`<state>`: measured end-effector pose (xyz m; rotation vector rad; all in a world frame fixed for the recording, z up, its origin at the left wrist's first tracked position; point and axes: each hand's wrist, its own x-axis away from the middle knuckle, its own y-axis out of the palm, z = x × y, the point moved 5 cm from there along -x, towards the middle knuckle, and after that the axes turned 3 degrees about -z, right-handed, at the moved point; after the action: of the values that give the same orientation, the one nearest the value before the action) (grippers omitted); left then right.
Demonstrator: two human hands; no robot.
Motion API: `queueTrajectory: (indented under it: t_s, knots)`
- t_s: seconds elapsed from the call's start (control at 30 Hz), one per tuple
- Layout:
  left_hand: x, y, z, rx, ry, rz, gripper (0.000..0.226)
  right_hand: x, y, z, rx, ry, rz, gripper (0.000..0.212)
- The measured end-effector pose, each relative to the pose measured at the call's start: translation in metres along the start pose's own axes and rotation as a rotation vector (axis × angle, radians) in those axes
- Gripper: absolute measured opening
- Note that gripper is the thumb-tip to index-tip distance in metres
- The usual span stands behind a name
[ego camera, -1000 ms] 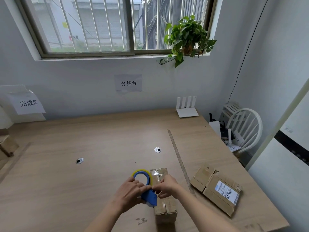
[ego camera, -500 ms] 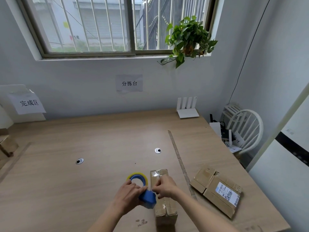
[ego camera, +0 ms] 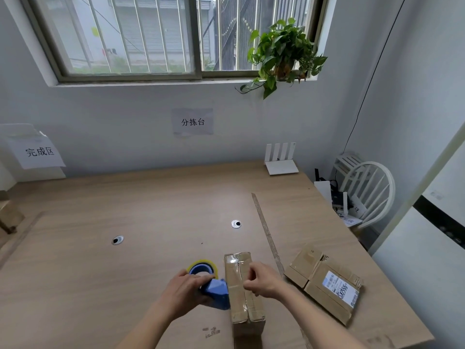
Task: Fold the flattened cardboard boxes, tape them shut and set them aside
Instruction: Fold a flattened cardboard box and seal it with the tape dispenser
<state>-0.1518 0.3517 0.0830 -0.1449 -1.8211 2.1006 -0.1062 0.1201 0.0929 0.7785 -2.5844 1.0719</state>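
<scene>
A folded cardboard box (ego camera: 242,306) stands lengthwise on the wooden table (ego camera: 125,202) near its front edge, with clear tape along its top seam. My left hand (ego camera: 183,290) grips a blue tape dispenser (ego camera: 214,289) with a yellow-rimmed roll, held against the box's left side. My right hand (ego camera: 263,279) rests on the box top with curled fingers, pinching at the tape over the seam. A flattened cardboard box (ego camera: 324,280) with a white shipping label lies to the right.
A strip of tape (ego camera: 266,230) runs along the table on the right. Two round cable holes (ego camera: 117,240) (ego camera: 236,223) sit mid-table. A white router (ego camera: 280,159) stands at the back, a white chair (ego camera: 364,192) beyond the right edge, and cardboard (ego camera: 7,217) at far left.
The dispenser in my left hand has drawn slightly left and nearer along the box's side. My right hand has stayed on the box top, its fingers curling at the tape.
</scene>
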Motion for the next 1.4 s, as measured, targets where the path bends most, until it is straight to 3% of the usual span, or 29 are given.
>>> queueTrajectory:
  t_s: [0.07,0.23,0.37,0.53,0.7,1.0,1.2,1.4]
  knots:
    - [0.006,0.009,-0.01,0.016,-0.033,-0.045,0.065,0.003,-0.009,0.011,0.023,0.015,0.008,0.012]
    - [0.008,0.018,-0.01,0.179,-0.028,-0.047,0.064,0.008,-0.006,0.039,-0.354,0.126,0.046,0.01]
    - [0.003,0.016,-0.004,0.349,-0.056,-0.121,0.055,0.013,0.002,0.063,-0.429,0.147,0.04,0.023]
    - [0.005,0.037,-0.004,0.455,-0.072,-0.259,0.056,0.017,0.013,0.088,-0.49,0.217,-0.019,0.006]
    - [0.009,0.06,-0.015,0.349,-0.091,-0.31,0.044,0.025,0.018,0.138,-0.568,0.429,0.126,0.006]
    - [0.006,0.085,-0.026,0.314,-0.186,-0.313,0.049,0.016,0.032,0.165,-0.568,0.418,0.131,0.009]
    - [-0.006,0.114,-0.022,0.239,-0.218,-0.331,0.06,-0.001,0.063,0.177,-0.512,0.52,0.193,0.007]
    - [-0.019,0.137,-0.008,0.295,-0.269,-0.368,0.055,-0.016,0.097,0.177,-0.614,0.63,0.31,0.023]
